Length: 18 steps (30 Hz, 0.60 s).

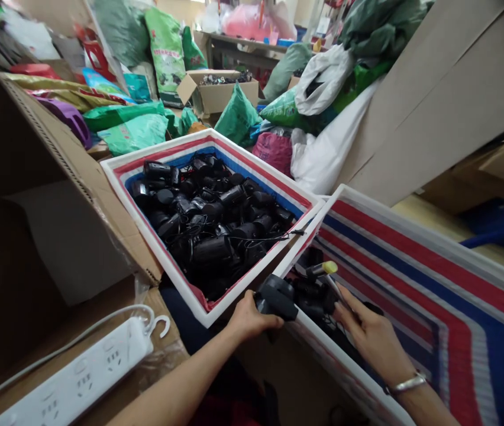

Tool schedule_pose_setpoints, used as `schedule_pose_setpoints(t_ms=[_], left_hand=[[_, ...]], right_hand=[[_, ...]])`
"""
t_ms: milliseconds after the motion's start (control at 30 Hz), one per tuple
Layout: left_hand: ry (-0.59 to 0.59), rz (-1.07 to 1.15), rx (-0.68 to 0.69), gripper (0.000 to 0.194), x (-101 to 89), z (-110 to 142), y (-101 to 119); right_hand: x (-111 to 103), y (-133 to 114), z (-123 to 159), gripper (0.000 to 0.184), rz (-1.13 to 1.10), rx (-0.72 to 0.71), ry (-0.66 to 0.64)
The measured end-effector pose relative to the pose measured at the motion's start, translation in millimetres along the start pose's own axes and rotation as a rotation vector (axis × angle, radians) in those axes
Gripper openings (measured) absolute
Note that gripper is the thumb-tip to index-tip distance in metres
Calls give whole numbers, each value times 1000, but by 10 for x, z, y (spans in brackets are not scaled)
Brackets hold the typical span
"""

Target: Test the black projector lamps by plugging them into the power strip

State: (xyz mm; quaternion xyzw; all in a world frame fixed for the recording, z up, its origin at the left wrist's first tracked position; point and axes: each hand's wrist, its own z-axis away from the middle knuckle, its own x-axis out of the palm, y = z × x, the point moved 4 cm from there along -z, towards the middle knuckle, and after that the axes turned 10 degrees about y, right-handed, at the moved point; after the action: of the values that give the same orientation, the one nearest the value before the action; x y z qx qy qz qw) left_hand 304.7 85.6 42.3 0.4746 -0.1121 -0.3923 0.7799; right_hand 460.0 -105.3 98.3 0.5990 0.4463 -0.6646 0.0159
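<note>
My left hand (252,319) is closed around a black plastic device (276,297), held over the white rim between two lined bins. My right hand (370,331), with a silver bracelet at its wrist, grips a small hammer (323,269) by its thin shaft; the head is dark and metallic with a yellow face. The hammer head is just right of the device, with a gap between them. Several similar black devices with cables fill the left bin (157,269), lined in striped fabric. More dark pieces lie inside the right bin (412,260), partly hidden by my right hand.
A white power strip (74,378) lies on cardboard at the lower left, beside a large open cardboard box (78,183). Filled sacks (134,133) and a small carton (229,94) crowd the floor behind. A grey panel (438,89) slants at the right.
</note>
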Motion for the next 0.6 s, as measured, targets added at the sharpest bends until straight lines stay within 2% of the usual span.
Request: schedule_pose_setpoints(t_ms=[100,300,433,600], left_hand=[[-149,237,-95,58,-25,27,-35],[-380,627,-288,48,-190,182,-199],[-517,777,-299,57,-263,264,-233],[-672,837,-285,70,-290,328,-241]], right_hand=[[-35,-16,3,55,-63,40,28],[132,-25,93,58,-208,121,24],[179,-90,127,57,-198,112,18],[197,-168,159,55,-267,99,35]])
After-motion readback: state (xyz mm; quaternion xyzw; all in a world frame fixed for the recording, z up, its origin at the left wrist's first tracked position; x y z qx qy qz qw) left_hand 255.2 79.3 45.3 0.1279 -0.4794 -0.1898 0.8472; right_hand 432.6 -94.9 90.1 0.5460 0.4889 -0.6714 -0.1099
